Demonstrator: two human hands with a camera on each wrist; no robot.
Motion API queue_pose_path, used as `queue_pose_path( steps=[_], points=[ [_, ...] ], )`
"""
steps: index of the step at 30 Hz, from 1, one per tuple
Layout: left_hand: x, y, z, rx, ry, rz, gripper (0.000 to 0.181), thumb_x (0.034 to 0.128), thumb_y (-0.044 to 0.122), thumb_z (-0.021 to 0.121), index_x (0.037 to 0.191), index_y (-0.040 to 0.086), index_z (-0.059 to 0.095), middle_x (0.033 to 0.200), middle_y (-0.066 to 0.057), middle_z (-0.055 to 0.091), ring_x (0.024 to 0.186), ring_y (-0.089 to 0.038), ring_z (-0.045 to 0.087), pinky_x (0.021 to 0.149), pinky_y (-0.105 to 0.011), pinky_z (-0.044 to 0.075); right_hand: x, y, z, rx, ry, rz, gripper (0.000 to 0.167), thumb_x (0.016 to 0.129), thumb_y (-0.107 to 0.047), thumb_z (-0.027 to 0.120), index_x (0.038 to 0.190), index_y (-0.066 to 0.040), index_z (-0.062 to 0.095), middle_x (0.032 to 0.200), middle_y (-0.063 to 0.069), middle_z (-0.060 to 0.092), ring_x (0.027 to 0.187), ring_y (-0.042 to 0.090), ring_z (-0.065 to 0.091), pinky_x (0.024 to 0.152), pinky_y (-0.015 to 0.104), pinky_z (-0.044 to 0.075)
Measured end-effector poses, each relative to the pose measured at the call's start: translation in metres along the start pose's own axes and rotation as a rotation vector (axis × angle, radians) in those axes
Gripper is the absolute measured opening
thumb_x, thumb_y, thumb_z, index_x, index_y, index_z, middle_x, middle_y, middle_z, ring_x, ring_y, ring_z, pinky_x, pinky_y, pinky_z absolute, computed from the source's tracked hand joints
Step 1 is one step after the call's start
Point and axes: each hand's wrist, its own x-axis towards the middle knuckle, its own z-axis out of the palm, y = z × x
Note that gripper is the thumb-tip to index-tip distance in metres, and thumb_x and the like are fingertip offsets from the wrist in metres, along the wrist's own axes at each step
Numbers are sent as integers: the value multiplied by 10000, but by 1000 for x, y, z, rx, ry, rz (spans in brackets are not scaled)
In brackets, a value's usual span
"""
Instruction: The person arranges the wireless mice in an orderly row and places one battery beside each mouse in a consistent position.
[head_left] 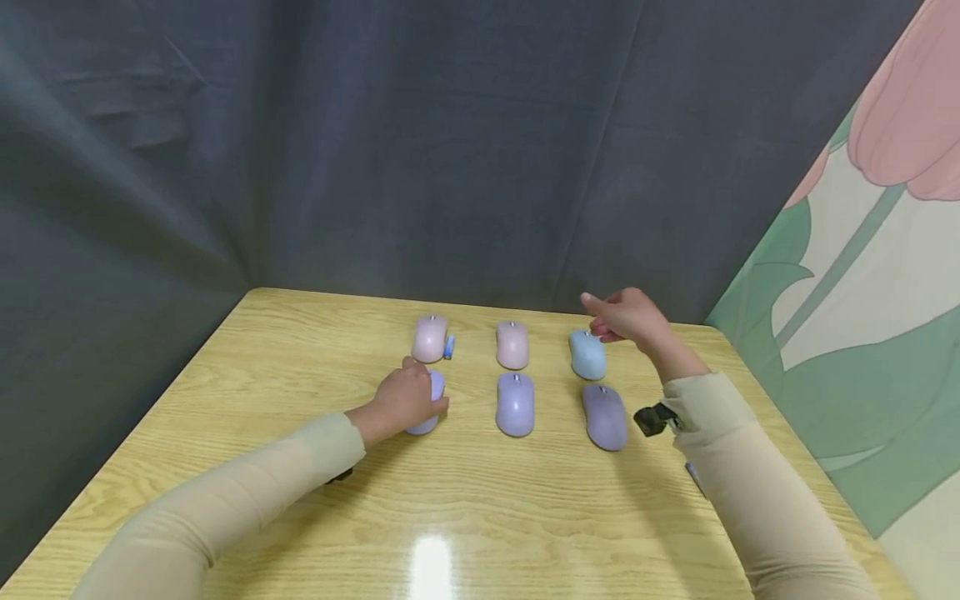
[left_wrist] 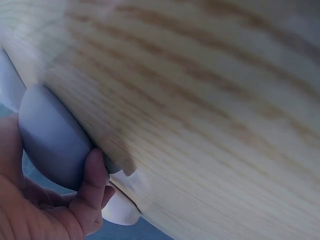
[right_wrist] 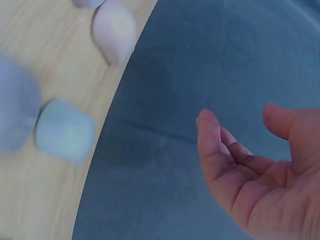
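My left hand (head_left: 405, 398) grips a lavender computer mouse (head_left: 437, 381) at the front left of two rows of mice. In the left wrist view, thumb and fingers hold the sides of this mouse (left_wrist: 52, 137), which appears close to the wooden tabletop. My right hand (head_left: 628, 317) is raised beside a light blue mouse (head_left: 588, 357) at the back right. Nothing is in that hand; its fingers are loosely bent and the thumb stands apart in the right wrist view. Nearer me lies a greyish purple mouse (head_left: 604, 418).
Two pale pink mice (head_left: 430, 339) stand in the back row. A small blue object (head_left: 448, 347) lies by the left one. Another lavender mouse (head_left: 515, 405) sits mid-front. A thin dark object (head_left: 694, 478) lies partly behind the right sleeve. A dark curtain (head_left: 420, 167) hangs behind the table (head_left: 480, 500).
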Motion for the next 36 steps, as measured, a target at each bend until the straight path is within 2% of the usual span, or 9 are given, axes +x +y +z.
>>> queue_pose_path(
  steps=[3,7,14,20,23,29,36],
  points=[
    [1,-1,0,0,-3,-5,588,869,430,664,945,-148,583,833,-150,444,553,-200,542,469,-313,494,-11,12,-11,-9,12,2,607,997,-428,500,1200,143,543,1021,194,656,795,143,651,744,301,547],
    [1,-2,1,1,-4,-10,584,866,431,657,937,-144,582,831,-149,441,545,-198,538,459,-306,487,-24,29,-24,-22,22,1,637,989,-446,506,1175,162,547,967,173,673,742,93,636,727,302,551],
    [1,-3,3,9,-16,-14,592,871,440,649,948,-144,587,842,-149,446,546,-189,536,451,-293,480,-43,60,-37,-49,2,2,647,982,-435,531,1198,175,524,969,167,669,771,106,637,728,307,550],
    [0,-3,4,3,-10,-8,578,871,434,651,939,-137,592,847,-152,450,550,-191,538,461,-300,484,-61,88,-42,-46,-16,1,550,990,-349,558,1131,182,561,836,48,667,737,100,630,680,278,549],
    [0,-2,2,-3,-13,-15,573,870,433,653,938,-133,592,846,-151,449,549,-193,537,462,-302,483,-69,101,-44,-42,-29,12,528,989,-328,567,1130,180,562,824,13,656,743,103,626,691,282,548],
    [-1,0,-1,-7,-16,-20,583,872,432,657,961,-140,589,854,-156,455,565,-204,545,481,-316,495,-84,128,-50,-48,-41,40,537,995,-318,559,1170,190,545,887,36,661,794,119,635,749,338,553],
    [0,1,0,1,-4,-5,592,872,430,658,968,-150,587,850,-156,457,563,-197,541,484,-312,497,-90,162,-55,-67,-19,89,475,979,-268,593,1123,184,579,903,64,670,819,202,658,741,355,555]
  ],
)
